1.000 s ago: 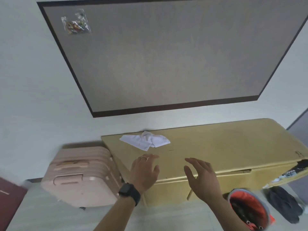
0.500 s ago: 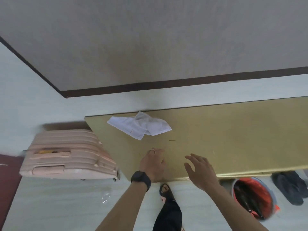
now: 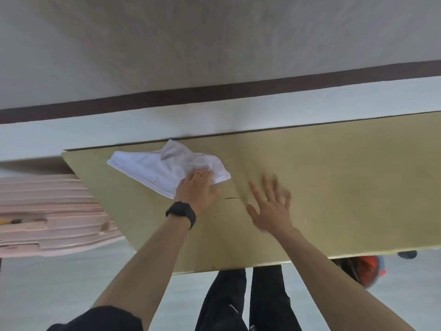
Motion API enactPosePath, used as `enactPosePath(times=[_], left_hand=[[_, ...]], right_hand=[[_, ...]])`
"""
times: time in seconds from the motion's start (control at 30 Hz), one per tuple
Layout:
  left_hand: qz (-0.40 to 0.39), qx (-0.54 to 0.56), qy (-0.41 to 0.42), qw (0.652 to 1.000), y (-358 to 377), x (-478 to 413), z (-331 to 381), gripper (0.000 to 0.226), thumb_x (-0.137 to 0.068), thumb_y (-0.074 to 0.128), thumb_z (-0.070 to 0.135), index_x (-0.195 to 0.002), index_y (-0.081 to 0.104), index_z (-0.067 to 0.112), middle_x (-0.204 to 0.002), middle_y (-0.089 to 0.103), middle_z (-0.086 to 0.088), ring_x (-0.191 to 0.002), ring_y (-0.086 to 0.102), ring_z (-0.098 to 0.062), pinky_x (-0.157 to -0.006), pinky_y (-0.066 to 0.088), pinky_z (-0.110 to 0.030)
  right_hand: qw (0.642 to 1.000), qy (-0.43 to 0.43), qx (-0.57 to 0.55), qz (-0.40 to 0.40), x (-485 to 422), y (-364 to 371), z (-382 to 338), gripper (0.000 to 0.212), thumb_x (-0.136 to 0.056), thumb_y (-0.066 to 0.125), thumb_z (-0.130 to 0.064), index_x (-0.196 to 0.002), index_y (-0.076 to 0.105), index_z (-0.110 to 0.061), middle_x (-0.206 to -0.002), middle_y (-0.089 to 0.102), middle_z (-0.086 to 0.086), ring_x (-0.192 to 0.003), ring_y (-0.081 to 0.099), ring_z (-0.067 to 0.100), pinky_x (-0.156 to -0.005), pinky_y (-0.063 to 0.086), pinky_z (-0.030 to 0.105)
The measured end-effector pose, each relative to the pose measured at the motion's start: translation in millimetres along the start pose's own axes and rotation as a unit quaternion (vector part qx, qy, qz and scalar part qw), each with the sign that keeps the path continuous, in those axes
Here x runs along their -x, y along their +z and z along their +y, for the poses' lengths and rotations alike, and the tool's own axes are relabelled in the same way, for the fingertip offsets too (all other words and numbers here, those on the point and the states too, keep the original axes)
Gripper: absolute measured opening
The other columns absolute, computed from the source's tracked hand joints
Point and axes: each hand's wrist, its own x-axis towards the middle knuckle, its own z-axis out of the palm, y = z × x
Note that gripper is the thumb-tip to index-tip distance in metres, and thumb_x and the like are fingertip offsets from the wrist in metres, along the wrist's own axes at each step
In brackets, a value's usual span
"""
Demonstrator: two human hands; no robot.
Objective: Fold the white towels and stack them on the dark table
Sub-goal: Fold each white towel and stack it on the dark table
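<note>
Lying crumpled on the table (image 3: 334,187), the towel (image 3: 148,168) stretches left-to-right; left hand (image 3: 198,187) touches it, grip unclear; right hand (image 3: 269,206) spread, apart.

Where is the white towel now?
In the head view, the white cloth towel lies at the far left corner of the yellow-brown table, the left hand touching its right end.

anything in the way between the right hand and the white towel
Nothing visible does. Only bare table lies between the right hand and the white towel. The left hand touches the towel's near right part, clear of that path.
</note>
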Motion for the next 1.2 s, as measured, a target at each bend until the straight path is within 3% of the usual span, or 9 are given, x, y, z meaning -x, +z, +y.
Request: enactPosePath(times=[0.2, 0.43, 0.5, 0.57, 0.63, 0.73, 0.8, 0.93, 1.2], left_hand=[[0.047, -0.068, 0.022, 0.996, 6.8, -16.5, -1.6, 0.030, -0.102, 0.045, 0.026, -0.129, 0.057, 0.021, -0.126, 0.062, -0.004, -0.107, 0.059, -0.030, -0.079, 0.048, -0.039], [0.030, 0.010, 0.001, 0.999, -45.3, -7.9, 2.8, 0.035, -0.107, 0.032, 0.033, -0.112, 0.062, 0.016, -0.094, 0.069, -0.001, -0.078, 0.064, -0.023, -0.062, 0.049, -0.034], [0.056, 0.080, 0.000, 0.995, -71.1, -1.4, 10.0, 0.034, -0.107, 0.034, 0.032, -0.110, 0.061, 0.012, -0.093, 0.068, -0.001, -0.080, 0.064, -0.022, -0.066, 0.053, -0.040], [0.091, 0.120, 0.019, 0.988, -98.8, 4.8, 17.4, 0.029, -0.105, 0.041, 0.031, -0.109, 0.063, 0.013, -0.095, 0.069, 0.001, -0.084, 0.063, -0.020, -0.072, 0.051, -0.037], [0.104, 0.144, 0.041, 0.983, -129.0, 12.8, 25.9, 0.023, -0.102, 0.048, 0.030, -0.110, 0.066, 0.018, -0.097, 0.070, 0.003, -0.087, 0.062, -0.018, -0.075, 0.049, -0.032], [0.080, 0.168, 0.073, 0.980, -172.5, 29.8, 39.8, 0.019, -0.099, 0.054, 0.033, -0.105, 0.069, 0.022, -0.094, 0.070, 0.006, -0.086, 0.062, -0.014, -0.077, 0.049, -0.028], [0.081, 0.170, 0.095, 0.977, -199.0, 42.9, 49.5, 0.016, -0.097, 0.056, 0.034, -0.100, 0.070, 0.026, -0.089, 0.070, 0.008, -0.083, 0.062, -0.011, -0.075, 0.049, -0.026], [0.125, 0.147, 0.125, 0.973, -235.8, 64.4, 62.4, 0.013, -0.096, 0.056, 0.032, -0.100, 0.068, 0.027, -0.086, 0.068, 0.010, -0.079, 0.062, -0.010, -0.068, 0.049, -0.024], [0.184, 0.121, 0.127, 0.967, -232.9, 99.3, 42.8, 0.025, -0.101, 0.049, 0.030, -0.111, 0.071, 0.025, -0.095, 0.074, 0.010, -0.089, 0.064, -0.015, -0.084, 0.050, -0.033]], right_hand=[[0.999, -0.028, -0.018, 0.028, -3.3, 17.6, 7.7, 0.066, -0.101, 0.028, -0.063, -0.153, -0.011, -0.050, -0.162, -0.030, -0.008, -0.146, -0.036, 0.024, -0.113, -0.013, 0.070], [0.999, -0.035, -0.019, -0.038, -2.6, -0.7, 8.9, 0.074, -0.099, 0.034, -0.062, -0.153, -0.013, -0.049, -0.160, -0.035, -0.007, -0.144, -0.040, 0.024, -0.115, -0.010, 0.069], [0.996, -0.025, -0.021, -0.087, -1.9, -23.5, 3.3, 0.078, -0.097, 0.041, -0.063, -0.156, -0.006, -0.045, -0.163, -0.029, -0.002, -0.148, -0.032, 0.028, -0.119, -0.001, 0.065], [0.985, -0.003, -0.119, -0.125, 0.4, -66.2, -11.7, 0.079, -0.094, 0.047, -0.065, -0.159, 0.011, -0.038, -0.168, 0.002, 0.004, -0.155, 0.000, 0.029, -0.120, 0.020, 0.046], [0.962, -0.010, -0.266, -0.068, 7.2, -113.5, -32.8, 0.080, -0.090, 0.055, -0.066, -0.157, 0.023, -0.036, -0.160, 0.033, 0.001, -0.145, 0.035, 0.023, -0.109, 0.037, 0.034], [0.939, -0.125, -0.313, 0.072, 30.3, -184.9, -63.3, 0.076, -0.084, 0.063, -0.065, -0.150, 0.030, -0.048, -0.147, 0.043, -0.017, -0.125, 0.052, 0.008, -0.102, 0.046, 0.035], [0.927, -0.173, -0.320, 0.093, 46.8, -225.3, -77.1, 0.056, -0.085, 0.068, -0.058, -0.137, 0.050, -0.047, -0.127, 0.056, -0.026, -0.104, 0.061, -0.004, -0.089, 0.050, 0.024], [0.933, -0.214, -0.243, 0.157, 70.6, -275.4, -90.6, 0.010, -0.093, 0.066, -0.039, -0.089, 0.070, -0.032, -0.080, 0.068, -0.021, -0.075, 0.060, -0.008, -0.068, 0.042, 0.017], [0.925, -0.204, -0.240, 0.213, 105.1, -316.9, -69.2, 0.015, -0.096, 0.061, -0.038, -0.092, 0.072, -0.029, -0.076, 0.071, -0.015, -0.076, 0.064, -0.003, -0.067, 0.043, 0.011]])
